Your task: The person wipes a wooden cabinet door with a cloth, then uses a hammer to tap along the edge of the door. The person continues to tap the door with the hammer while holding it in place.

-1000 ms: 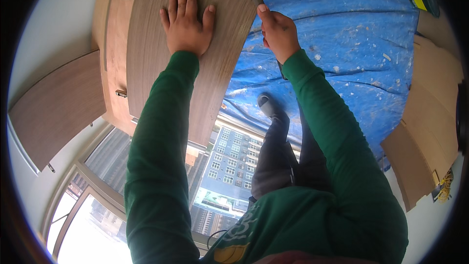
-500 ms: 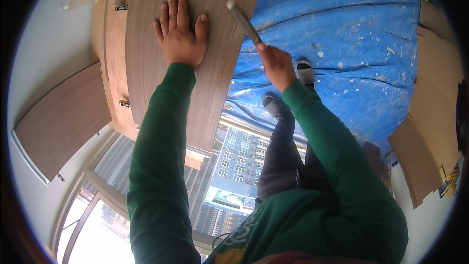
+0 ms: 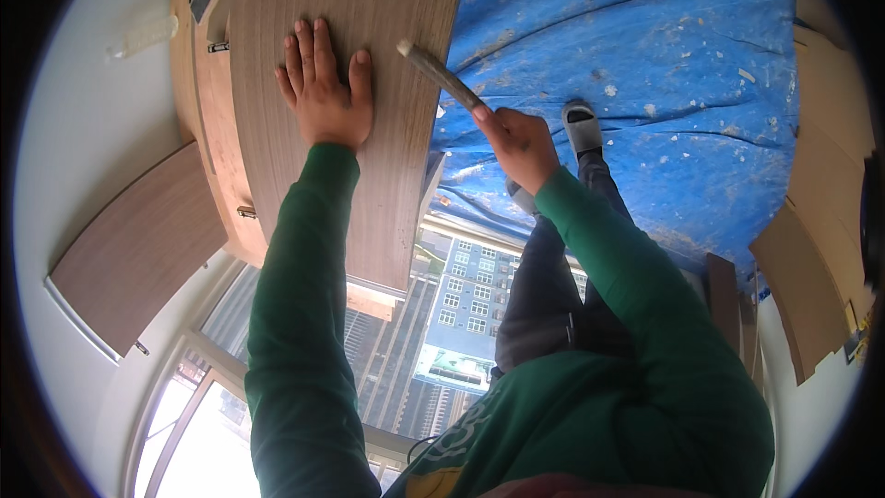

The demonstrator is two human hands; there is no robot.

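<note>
My left hand (image 3: 330,97) lies flat on a wood-grain board (image 3: 383,203), its fingers spread and pointing away from me. Closed round one end of a grey-brown stick-like tool (image 3: 441,74) is my right hand (image 3: 524,146), just off the board's right edge. The tool slants away to the left, its pale tip above the board's surface. I cannot make out its exact kind, nor whether it touches the board.
Metal hinges (image 3: 246,212) sit along the lighter wood at left, near a second board (image 3: 138,249). A stained blue sheet (image 3: 673,129) covers the floor at right under my sandals (image 3: 583,129). Cardboard (image 3: 807,286) stands at far right; a window (image 3: 452,332) is close by.
My right hand and the tool have come slightly nearer to me, the tip moving left over the board. My view has shifted a little. My left hand stays flat on the board.
</note>
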